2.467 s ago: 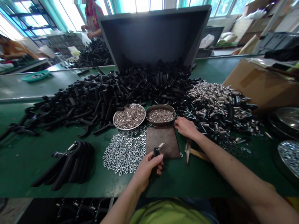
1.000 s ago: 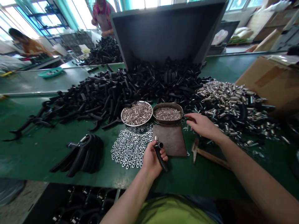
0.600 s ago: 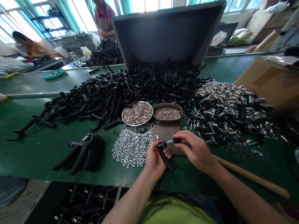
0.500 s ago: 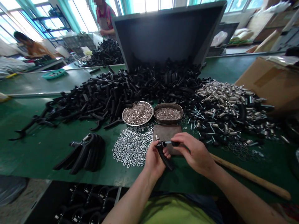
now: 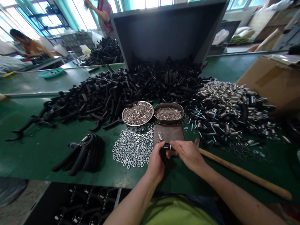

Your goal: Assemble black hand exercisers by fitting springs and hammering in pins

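My left hand [image 5: 156,164] is closed around a black plastic clamp handle [image 5: 166,146] above the front of a flat metal plate [image 5: 172,132]. A coil spring [image 5: 160,136] stands up from the handle's top, beside my left thumb. My right hand [image 5: 188,154] pinches at the handle's right end, where a short bright metal piece shows by the fingertips. The black-headed bolt seen in these fingers earlier is now mostly hidden by them. Loose nuts [image 5: 132,148] lie left of my left hand.
A wooden-handled hammer [image 5: 243,173] lies to the right. Behind the plate stand a round dish of pins [image 5: 123,120] and an oval tin [image 5: 168,122]. Black handles [image 5: 105,93] are heaped before a grey bin [image 5: 168,34]; springs and bolts [image 5: 225,106] are piled right. Two people work beyond.
My right hand has moved left, bringing the bolt from a gap beside the handle up against it. The handle is turned, and more of the spring shows. A co-worker's arm has risen.
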Motion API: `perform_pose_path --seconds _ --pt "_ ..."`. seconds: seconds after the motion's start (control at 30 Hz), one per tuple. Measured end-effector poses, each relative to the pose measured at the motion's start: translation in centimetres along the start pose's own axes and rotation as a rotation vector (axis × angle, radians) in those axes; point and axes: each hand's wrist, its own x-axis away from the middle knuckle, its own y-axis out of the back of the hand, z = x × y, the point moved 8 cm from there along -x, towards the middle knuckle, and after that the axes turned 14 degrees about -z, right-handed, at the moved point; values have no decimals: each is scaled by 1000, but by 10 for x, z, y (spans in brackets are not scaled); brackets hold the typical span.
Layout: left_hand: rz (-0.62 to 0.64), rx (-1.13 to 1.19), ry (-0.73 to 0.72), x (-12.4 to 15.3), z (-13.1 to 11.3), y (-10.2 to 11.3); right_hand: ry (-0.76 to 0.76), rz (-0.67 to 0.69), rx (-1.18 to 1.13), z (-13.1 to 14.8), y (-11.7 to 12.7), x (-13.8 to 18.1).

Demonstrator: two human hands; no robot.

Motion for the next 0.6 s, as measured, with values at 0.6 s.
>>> perform_pose_path --seconds 0.6 --pt "10 -135 -285 -1 -24 7 -30 9 -451 11 -12 6"
